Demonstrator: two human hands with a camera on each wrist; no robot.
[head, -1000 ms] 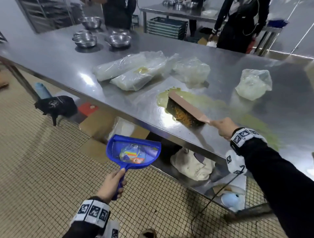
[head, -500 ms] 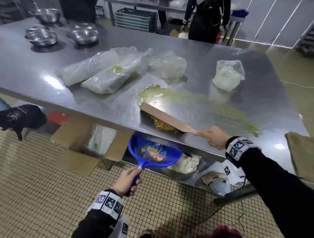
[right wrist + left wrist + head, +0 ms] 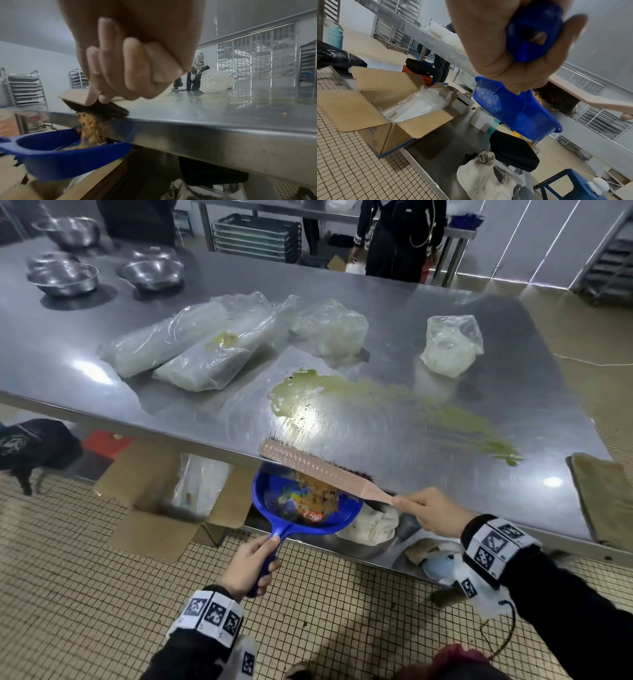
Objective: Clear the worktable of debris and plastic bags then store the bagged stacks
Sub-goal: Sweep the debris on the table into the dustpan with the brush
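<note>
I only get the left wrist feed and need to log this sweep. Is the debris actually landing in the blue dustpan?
Observer: Yes. In the right wrist view the brush pushes orange crumbs off the table edge into the dustpan.
Operator: Is the tabletop clean now?
Observer: No. The head view shows a green smear across it.
Operator: Any bags up there?
Observer: Four in the head view; the nearest is a long bagged stack.
</note>
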